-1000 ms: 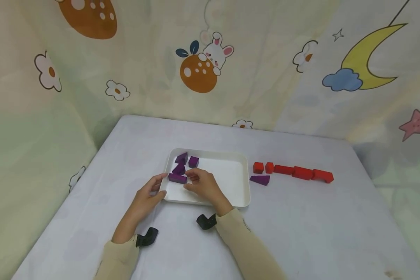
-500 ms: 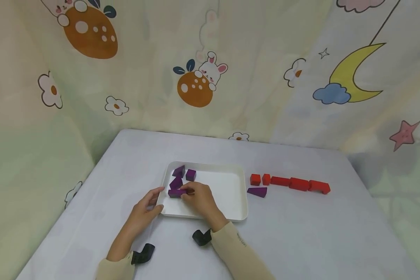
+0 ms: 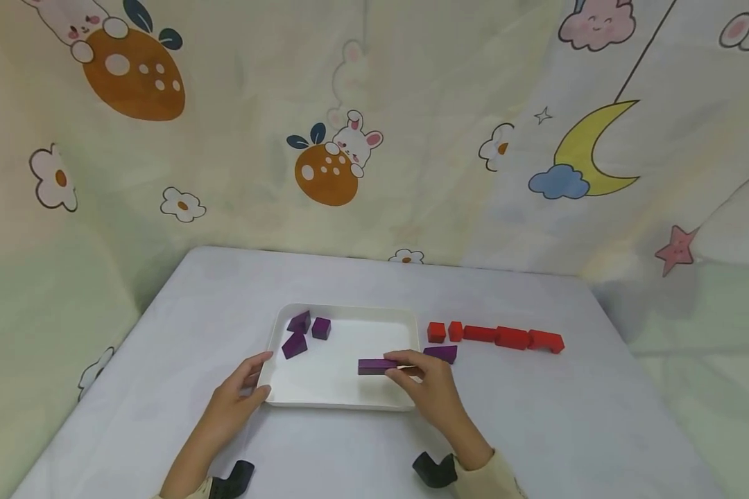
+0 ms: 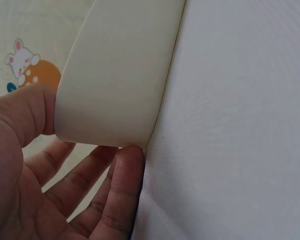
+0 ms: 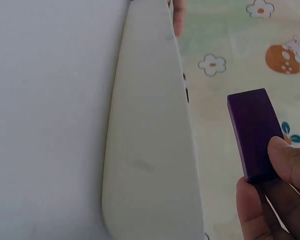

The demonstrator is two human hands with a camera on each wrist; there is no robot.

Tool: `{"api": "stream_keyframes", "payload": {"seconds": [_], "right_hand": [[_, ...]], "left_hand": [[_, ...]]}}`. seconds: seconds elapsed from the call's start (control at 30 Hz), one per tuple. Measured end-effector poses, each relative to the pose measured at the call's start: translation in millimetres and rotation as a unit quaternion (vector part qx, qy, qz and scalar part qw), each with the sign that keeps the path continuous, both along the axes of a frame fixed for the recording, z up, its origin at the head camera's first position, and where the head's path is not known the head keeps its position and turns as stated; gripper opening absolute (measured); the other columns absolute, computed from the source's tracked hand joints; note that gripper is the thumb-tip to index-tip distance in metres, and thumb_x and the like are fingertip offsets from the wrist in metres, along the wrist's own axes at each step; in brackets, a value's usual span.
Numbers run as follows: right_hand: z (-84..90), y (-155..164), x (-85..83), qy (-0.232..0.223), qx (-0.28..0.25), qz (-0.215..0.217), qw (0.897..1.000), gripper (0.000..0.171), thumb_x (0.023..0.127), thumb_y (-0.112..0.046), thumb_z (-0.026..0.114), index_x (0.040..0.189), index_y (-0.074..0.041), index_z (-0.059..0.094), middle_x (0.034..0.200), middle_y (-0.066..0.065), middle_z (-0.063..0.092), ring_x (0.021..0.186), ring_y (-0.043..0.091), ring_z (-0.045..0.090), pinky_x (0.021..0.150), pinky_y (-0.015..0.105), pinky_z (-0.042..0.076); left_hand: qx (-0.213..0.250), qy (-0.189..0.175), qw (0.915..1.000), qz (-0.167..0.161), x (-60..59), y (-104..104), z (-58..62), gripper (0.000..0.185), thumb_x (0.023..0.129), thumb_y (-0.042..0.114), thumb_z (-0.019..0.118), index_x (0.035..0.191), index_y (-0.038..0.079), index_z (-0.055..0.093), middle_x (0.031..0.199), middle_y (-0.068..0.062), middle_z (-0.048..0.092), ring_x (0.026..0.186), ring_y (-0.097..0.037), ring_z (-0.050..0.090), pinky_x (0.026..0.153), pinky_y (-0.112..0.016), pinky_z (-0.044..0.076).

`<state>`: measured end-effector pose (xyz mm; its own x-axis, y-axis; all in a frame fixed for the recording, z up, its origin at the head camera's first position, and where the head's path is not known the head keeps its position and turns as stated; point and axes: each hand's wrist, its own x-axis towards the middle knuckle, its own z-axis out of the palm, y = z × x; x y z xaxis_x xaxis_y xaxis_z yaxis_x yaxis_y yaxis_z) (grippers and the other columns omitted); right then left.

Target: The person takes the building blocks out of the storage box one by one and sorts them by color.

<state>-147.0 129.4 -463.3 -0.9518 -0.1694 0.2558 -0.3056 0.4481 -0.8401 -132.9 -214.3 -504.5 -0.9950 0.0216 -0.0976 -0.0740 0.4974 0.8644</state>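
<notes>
A: On the pale cloth-covered table [image 3: 537,416], head view, item one?
B: Shallow white rectangular plastic tray [image 3: 324,402]. Left hand [image 3: 240,391] grips its near left corner, thumb on the rim, fingers relaxed alongside.

A: Item two?
B: Long purple wooden bar block [image 3: 377,366], held above the tray's right part, pinched at its right end by the right hand [image 3: 433,391].

A: Other stock?
B: Three small purple wooden blocks [image 3: 306,333] in the tray's far left corner; one purple wooden wedge [image 3: 442,353] on the table just right of the tray; beyond it, a row of red wooden blocks [image 3: 496,337].

A: Left wrist view?
B: Tray corner [image 4: 115,80] clasped between thumb and fingers [image 4: 125,195].

A: Right wrist view?
B: Bar block [image 5: 252,132] pinched between thumb and finger, clear of the tray wall [image 5: 150,150].

A: Progress?
B: By my reckoning, one purple piece set out, one in transit, three left in the tray.
</notes>
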Motion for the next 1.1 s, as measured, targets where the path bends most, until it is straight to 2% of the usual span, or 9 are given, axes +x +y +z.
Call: {"api": "stream_keyframes", "payload": {"seconds": [0.2,0.33,0.43,0.5,0.6,0.67,0.77,0.93,1.1], "right_hand": [[-2.8,55,17.5,-0.016,0.042,-0.096,0.994,0.029,0.092,0.000,0.082,0.120,-0.005,0.081,0.117,0.011,0.079,0.105,0.028,0.076,0.097,0.040,0.060],[-5.3,87,23.0,0.016,0.082,-0.129,0.988,0.030,0.090,0.005,0.082,0.119,-0.002,0.080,0.115,0.014,0.079,0.105,0.033,0.076,0.094,0.023,0.058],[-5.9,109,23.3,0.035,0.105,-0.147,0.983,0.031,0.090,0.007,0.082,0.119,-0.001,0.080,0.113,0.015,0.080,0.103,0.035,0.076,0.090,0.008,0.050],[-7.2,121,20.5,0.043,0.111,-0.153,0.981,0.030,0.090,0.009,0.081,0.119,0.001,0.079,0.111,0.018,0.079,0.101,0.037,0.075,0.087,0.004,0.047],[-8.7,138,13.4,0.027,0.121,-0.160,0.979,0.029,0.092,0.009,0.078,0.121,0.003,0.078,0.113,0.022,0.078,0.104,0.041,0.075,0.090,0.014,0.055],[-9.8,146,5.7,0.012,0.126,-0.157,0.979,0.029,0.094,0.009,0.077,0.122,0.005,0.076,0.115,0.025,0.077,0.107,0.044,0.074,0.092,0.031,0.061],[-12.2,154,-5.7,-0.016,0.148,-0.150,0.977,0.030,0.096,0.007,0.076,0.126,0.005,0.075,0.120,0.027,0.075,0.113,0.046,0.072,0.096,0.053,0.058],[-19.5,159,-21.4,-0.041,0.179,-0.133,0.974,0.031,0.096,0.004,0.076,0.127,0.006,0.074,0.123,0.028,0.074,0.119,0.049,0.069,0.101,0.063,0.055],[-23.1,160,-28.6,-0.072,0.192,-0.132,0.970,0.030,0.099,0.000,0.075,0.128,0.005,0.073,0.125,0.029,0.073,0.121,0.050,0.067,0.103,0.067,0.052]], "left_hand": [[-0.004,0.009,0.9999,-0.007,0.8,0,0.5,0.059,0.104,0.009,0.068,0.160,0.011,0.050,0.151,-0.026,0.060,0.136,-0.045,0.060,0.101,-0.052,0.057],[-0.005,0.000,1.0000,-0.005,0.9,1,1.1,0.060,0.104,0.008,0.067,0.161,0.011,0.049,0.152,-0.026,0.059,0.137,-0.044,0.059,0.103,-0.054,0.056],[-0.003,-0.006,1.0000,-0.005,0.4,1,1.3,0.060,0.105,0.008,0.065,0.162,0.011,0.047,0.154,-0.027,0.057,0.139,-0.045,0.057,0.106,-0.056,0.054],[-0.002,-0.008,0.9999,-0.008,-0.1,1,1.6,0.060,0.105,0.009,0.065,0.162,0.010,0.047,0.155,-0.028,0.056,0.139,-0.045,0.057,0.107,-0.057,0.054],[-0.005,-0.008,0.9999,-0.013,-1.5,1,1.8,0.059,0.106,0.010,0.065,0.162,0.011,0.047,0.154,-0.028,0.057,0.140,-0.045,0.057,0.107,-0.057,0.053],[-0.006,-0.008,0.9999,-0.013,-1.1,0,2.7,0.059,0.106,0.011,0.066,0.162,0.011,0.046,0.155,-0.028,0.056,0.140,-0.045,0.057,0.108,-0.058,0.053],[-0.006,-0.008,0.9999,-0.012,-0.8,-1,2.7,0.059,0.106,0.011,0.065,0.162,0.011,0.046,0.156,-0.027,0.056,0.141,-0.045,0.057,0.108,-0.058,0.053],[0.006,-0.008,0.9999,-0.011,-1.4,-1,1.8,0.059,0.106,0.011,0.065,0.162,0.011,0.046,0.158,-0.026,0.054,0.141,-0.045,0.055,0.109,-0.059,0.051],[0.010,-0.007,0.9999,-0.011,-1.5,0,0.9,0.058,0.106,0.011,0.065,0.162,0.012,0.047,0.156,-0.025,0.056,0.140,-0.044,0.057,0.109,-0.058,0.052]]}}
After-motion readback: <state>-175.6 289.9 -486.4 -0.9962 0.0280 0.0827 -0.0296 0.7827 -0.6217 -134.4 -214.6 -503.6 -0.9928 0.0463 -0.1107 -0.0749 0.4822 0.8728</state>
